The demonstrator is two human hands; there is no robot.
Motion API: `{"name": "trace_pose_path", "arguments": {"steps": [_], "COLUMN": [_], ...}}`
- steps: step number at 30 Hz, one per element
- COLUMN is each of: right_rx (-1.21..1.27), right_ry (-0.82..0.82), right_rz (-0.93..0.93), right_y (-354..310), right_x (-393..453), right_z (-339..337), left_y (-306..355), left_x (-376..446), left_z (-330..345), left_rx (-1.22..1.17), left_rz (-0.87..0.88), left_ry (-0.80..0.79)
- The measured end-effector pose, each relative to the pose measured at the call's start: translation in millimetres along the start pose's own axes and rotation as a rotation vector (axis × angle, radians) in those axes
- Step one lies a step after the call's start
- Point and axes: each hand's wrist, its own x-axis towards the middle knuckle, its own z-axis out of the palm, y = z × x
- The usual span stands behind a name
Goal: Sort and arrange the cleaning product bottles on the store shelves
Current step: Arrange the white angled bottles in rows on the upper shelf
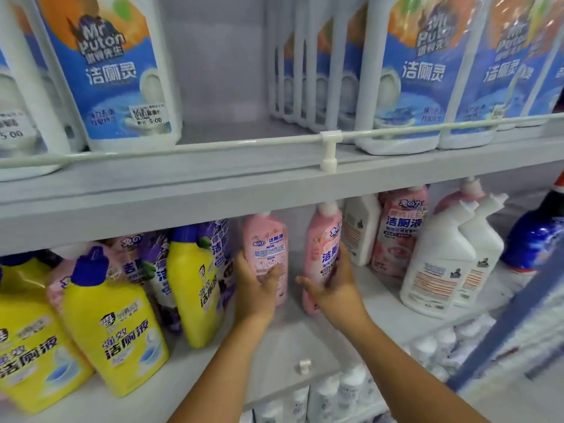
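On the middle shelf (283, 340) I hold two pink bottles side by side. My left hand (258, 285) grips the left pink bottle (268, 242), whose back label faces me. My right hand (332, 285) grips the right pink bottle (325, 239) from its right side, its front label showing. Both bottles stand roughly upright, the right one leaning slightly. Their white caps reach up to the underside of the shelf above.
Yellow bottles with blue caps (116, 325) and purple bottles (158, 270) crowd the left. More pink (399, 236) and white angled-neck bottles (442, 261) stand right. The upper shelf holds blue-and-white bottles (113, 71) behind a rail (213, 146), with a gap in the middle. A dark blue bottle (537, 236) sits far right.
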Motion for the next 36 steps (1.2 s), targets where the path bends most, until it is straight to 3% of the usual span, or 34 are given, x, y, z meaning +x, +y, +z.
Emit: {"name": "trace_pose_path", "arguments": {"steps": [7, 16, 19, 22, 25, 30, 36], "right_rx": [-0.053, -0.061, 0.006, 0.101, 0.168, 0.241, 0.154], "right_ry": [0.040, -0.015, -0.066, -0.080, -0.130, 0.024, 0.274], "right_rz": [-0.007, 0.174, 0.254, 0.282, 0.253, 0.164, -0.020], "right_y": [-5.2, -12.0, -9.6, -1.0, 13.7, 18.5, 18.0], "right_x": [54.3, 83.8, 65.1, 25.3, -17.0, -36.8, -19.7], "right_z": [22.4, 24.1, 12.1, -24.5, -87.8, -205.1, -294.5], "left_y": [-5.4, -29.7, -16.1, -5.5, 25.0, 61.8, 85.1], "left_x": [57.8, 104.8, 76.7, 29.1, -27.3, -82.5, -90.7], "left_z": [23.5, 34.3, 26.0, 24.6, 52.6, 126.2, 205.0], "left_rx": [0.075, 0.150, 0.197, 0.093, -0.030, -0.072, -0.076], "left_rz": [0.051, -0.105, -0.067, -0.006, -0.019, -0.069, -0.072], "left_ry": [-0.005, -0.080, -0.018, 0.134, 0.152, -0.154, -0.375]}}
